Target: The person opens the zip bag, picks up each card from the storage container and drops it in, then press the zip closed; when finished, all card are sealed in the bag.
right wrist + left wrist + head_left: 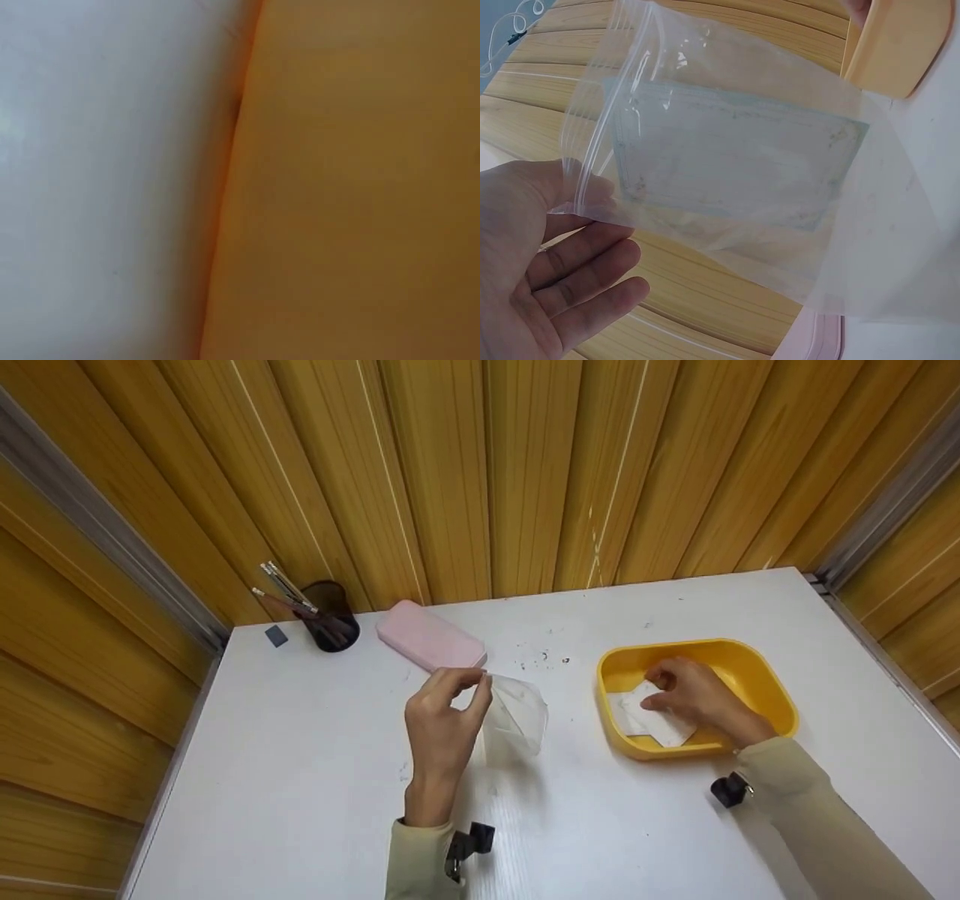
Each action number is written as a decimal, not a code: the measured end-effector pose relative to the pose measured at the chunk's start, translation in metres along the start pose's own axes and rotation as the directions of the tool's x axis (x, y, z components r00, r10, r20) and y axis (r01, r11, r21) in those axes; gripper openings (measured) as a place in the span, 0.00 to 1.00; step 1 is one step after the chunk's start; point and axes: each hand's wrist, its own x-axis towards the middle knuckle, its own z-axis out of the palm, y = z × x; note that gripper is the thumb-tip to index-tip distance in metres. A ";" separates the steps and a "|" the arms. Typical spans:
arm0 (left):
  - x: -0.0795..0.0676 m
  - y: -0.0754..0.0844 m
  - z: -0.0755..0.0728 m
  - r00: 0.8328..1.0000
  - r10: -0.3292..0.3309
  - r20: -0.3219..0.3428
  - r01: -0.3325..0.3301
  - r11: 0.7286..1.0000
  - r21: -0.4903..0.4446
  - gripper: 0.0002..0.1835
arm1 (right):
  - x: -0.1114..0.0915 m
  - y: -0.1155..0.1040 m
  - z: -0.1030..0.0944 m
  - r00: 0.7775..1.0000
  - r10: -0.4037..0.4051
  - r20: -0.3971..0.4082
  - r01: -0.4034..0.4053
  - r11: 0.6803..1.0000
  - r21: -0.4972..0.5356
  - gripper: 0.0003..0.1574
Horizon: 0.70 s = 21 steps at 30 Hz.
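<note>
In the head view my left hand point(442, 727) is raised over the table, pinching a clear zip bag point(519, 712) at its edge between thumb and index finger. A pale rectangular sheet with a patterned border point(735, 154) shows through the bag's plastic in the left wrist view. The remaining fingers point(585, 281) of that hand are spread beneath the zip edge. My right hand point(694, 694) reaches into a yellow bin point(765, 690), bent fingers and thumb over white cards point(667, 727). I cannot tell whether it grips one. Yellow bin wall fills much of the right wrist view.
A pink case point(431, 636) lies behind the left hand. Farther left stand a black mesh cup point(330, 619) with several pencils point(279, 581) and a small dark block point(276, 636). Small dark marks point(545, 656) dot the white table. Yellow wood-look panels point(517, 480) close off the back and sides.
</note>
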 end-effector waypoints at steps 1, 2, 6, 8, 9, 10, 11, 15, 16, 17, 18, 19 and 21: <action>0.000 0.000 0.000 1.000 0.003 0.000 -0.003 1.000 0.001 0.01 | 0.000 0.000 0.000 1.000 0.007 -0.009 -0.007 1.000 0.009 0.22; 0.000 0.000 0.000 1.000 0.005 -0.001 -0.005 1.000 0.001 0.01 | -0.001 0.000 0.000 1.000 0.019 -0.017 -0.019 1.000 0.020 0.22; -0.001 -0.001 0.000 1.000 0.009 -0.003 -0.009 1.000 0.001 0.02 | -0.004 -0.001 -0.001 0.997 0.066 -0.039 -0.063 0.996 0.068 0.18; -0.002 -0.001 0.001 1.000 0.010 -0.005 -0.010 1.000 -0.001 0.02 | -0.007 -0.002 -0.003 0.996 0.079 -0.042 -0.075 0.993 0.088 0.17; -0.002 -0.001 0.001 1.000 0.010 -0.006 -0.010 1.000 -0.002 0.01 | -0.008 -0.003 -0.004 0.996 0.078 -0.046 -0.073 0.993 0.093 0.17; -0.002 -0.001 0.001 1.000 0.010 -0.007 -0.011 1.000 -0.004 0.02 | -0.010 -0.005 -0.006 0.996 0.073 -0.052 -0.067 0.993 0.097 0.17; -0.002 -0.001 0.001 1.000 0.009 -0.007 -0.009 1.000 -0.006 0.02 | -0.011 -0.007 -0.009 0.996 0.062 -0.059 -0.056 0.994 0.094 0.16; -0.002 -0.002 0.001 1.000 0.010 -0.013 -0.010 1.000 -0.006 0.03 | -0.014 -0.018 -0.019 0.996 0.027 -0.082 -0.021 0.997 0.078 0.13; -0.001 -0.002 0.000 1.000 0.009 -0.012 -0.009 1.000 -0.006 0.02 | -0.015 -0.021 -0.021 0.996 0.016 -0.092 -0.010 0.998 0.068 0.13; -0.001 -0.002 0.000 1.000 0.009 -0.012 -0.009 1.000 -0.006 0.02 | -0.016 -0.025 -0.024 0.994 0.006 -0.108 0.001 0.998 0.060 0.13; -0.001 -0.002 0.000 1.000 0.010 -0.013 -0.010 1.000 -0.006 0.02 | -0.017 -0.029 -0.026 0.992 -0.001 -0.125 0.008 0.998 0.056 0.13; -0.001 -0.002 0.000 1.000 0.009 -0.013 -0.009 1.000 -0.005 0.02 | -0.019 -0.033 -0.028 0.989 -0.010 -0.147 0.018 0.998 0.052 0.14; 0.000 -0.002 0.000 1.000 0.008 -0.013 -0.009 1.000 -0.004 0.02 | -0.022 -0.042 -0.032 0.977 -0.048 -0.208 0.058 0.997 0.041 0.15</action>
